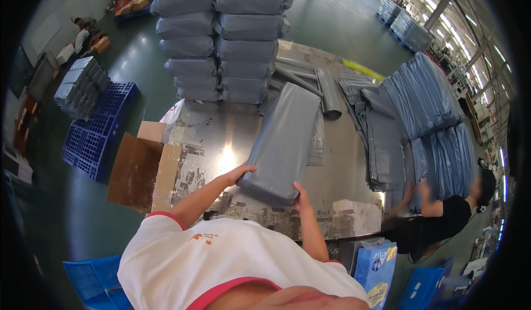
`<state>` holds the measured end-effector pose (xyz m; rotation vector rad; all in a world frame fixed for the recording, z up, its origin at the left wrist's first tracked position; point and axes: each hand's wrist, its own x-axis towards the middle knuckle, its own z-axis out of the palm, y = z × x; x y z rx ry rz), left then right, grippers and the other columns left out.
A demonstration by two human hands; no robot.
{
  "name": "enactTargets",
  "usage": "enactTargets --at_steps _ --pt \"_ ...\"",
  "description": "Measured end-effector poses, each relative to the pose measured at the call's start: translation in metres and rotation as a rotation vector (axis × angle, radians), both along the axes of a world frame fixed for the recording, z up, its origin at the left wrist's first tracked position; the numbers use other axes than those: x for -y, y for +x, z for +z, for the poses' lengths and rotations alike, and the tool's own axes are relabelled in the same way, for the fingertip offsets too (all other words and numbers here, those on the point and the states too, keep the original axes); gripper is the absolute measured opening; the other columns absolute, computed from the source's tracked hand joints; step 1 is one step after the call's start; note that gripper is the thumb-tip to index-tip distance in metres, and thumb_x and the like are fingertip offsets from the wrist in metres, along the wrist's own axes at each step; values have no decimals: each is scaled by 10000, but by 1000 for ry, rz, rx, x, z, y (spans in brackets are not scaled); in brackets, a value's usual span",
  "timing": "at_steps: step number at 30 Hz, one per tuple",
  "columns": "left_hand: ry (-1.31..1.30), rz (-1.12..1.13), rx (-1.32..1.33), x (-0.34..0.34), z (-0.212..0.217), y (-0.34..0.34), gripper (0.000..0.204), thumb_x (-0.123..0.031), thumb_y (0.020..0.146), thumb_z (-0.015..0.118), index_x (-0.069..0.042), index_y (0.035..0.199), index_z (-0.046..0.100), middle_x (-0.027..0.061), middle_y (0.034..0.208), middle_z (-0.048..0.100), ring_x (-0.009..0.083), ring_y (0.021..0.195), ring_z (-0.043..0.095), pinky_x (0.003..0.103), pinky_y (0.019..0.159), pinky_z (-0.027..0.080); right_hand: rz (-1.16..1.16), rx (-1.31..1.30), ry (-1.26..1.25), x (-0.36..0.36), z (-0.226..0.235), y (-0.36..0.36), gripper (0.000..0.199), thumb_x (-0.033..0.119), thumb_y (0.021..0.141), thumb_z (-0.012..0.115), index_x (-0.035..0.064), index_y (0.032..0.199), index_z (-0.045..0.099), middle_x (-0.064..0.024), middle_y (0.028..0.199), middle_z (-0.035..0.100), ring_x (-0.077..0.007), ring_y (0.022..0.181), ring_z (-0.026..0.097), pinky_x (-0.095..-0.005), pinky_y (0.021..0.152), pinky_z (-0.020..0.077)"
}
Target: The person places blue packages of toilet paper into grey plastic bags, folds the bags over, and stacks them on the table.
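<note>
A long grey plastic-wrapped package [283, 141] lies slanted over the metal table, between my two hands. At its near left corner my left hand [239, 175] grips the wrap, thumb on top. My right hand [301, 196] is closed on the near right corner, its thumb up and the other fingers partly hidden. Beyond the package rest several rolled grey plastic sheets [329, 91]. To the right of it is a pile of flat grey plastic bags [381, 144]. Tall stacks of similar grey packages [243, 58] stand at the table's far left.
More grey bundles [426, 97] stand at the right, where a co-worker [448, 210] in black reaches toward them. An opened cardboard box [135, 166] sits by the table's left edge. A blue pallet [99, 135] lies on the floor at left. A blue printed package [376, 268] is near my right side.
</note>
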<state>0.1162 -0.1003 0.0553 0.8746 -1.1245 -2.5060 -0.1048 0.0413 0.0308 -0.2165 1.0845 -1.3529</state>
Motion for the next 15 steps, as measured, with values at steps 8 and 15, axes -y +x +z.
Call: enactTargets --at_steps 8,15 --pt "-490 139 -3 -8 86 14 699 -303 696 522 -33 1236 169 110 1107 389 168 967 400 270 820 311 -236 -122 -338 -6 64 19 517 229 667 525 -16 1093 362 -124 1013 470 -240 940 463 -342 814 372" --pt "-859 350 -275 2 187 32 843 -348 644 576 -19 1253 96 124 1261 203 191 1160 197 290 930 171 -279 -428 -563 38 182 18 666 229 564 550 -1 1141 309 -138 1080 414 -270 981 429 -377 829 359"
